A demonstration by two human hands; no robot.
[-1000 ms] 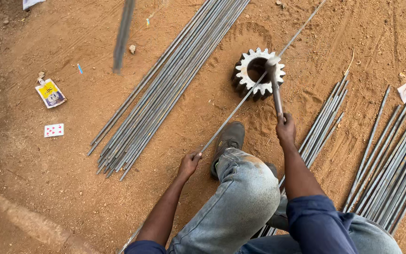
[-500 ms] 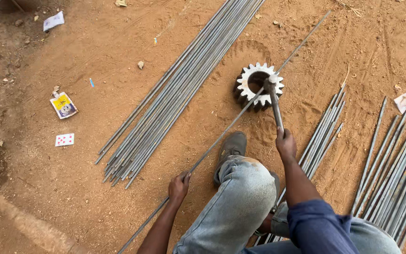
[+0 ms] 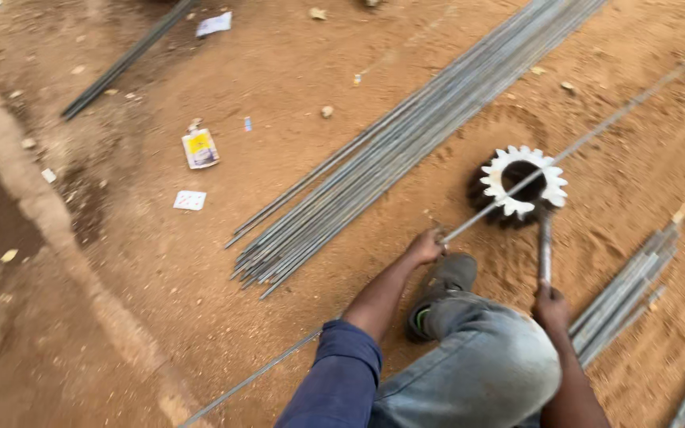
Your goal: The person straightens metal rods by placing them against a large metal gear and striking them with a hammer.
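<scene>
Steel rod [image 3: 588, 135] in left grip [image 3: 426, 246], right grip [image 3: 550, 305] closed on bar [image 3: 545, 250]

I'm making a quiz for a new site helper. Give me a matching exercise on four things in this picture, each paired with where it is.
Things:
1. left hand
2. right hand
3. toothed gear
4. bundle of steel rods

Places:
A. lying diagonally on the dirt, left of the gear
B. gripping the long thin rod
C. on the dirt with the rod running across it
D. holding the short bar handle below the gear

Pairs: 1-B, 2-D, 3-C, 4-A
</scene>
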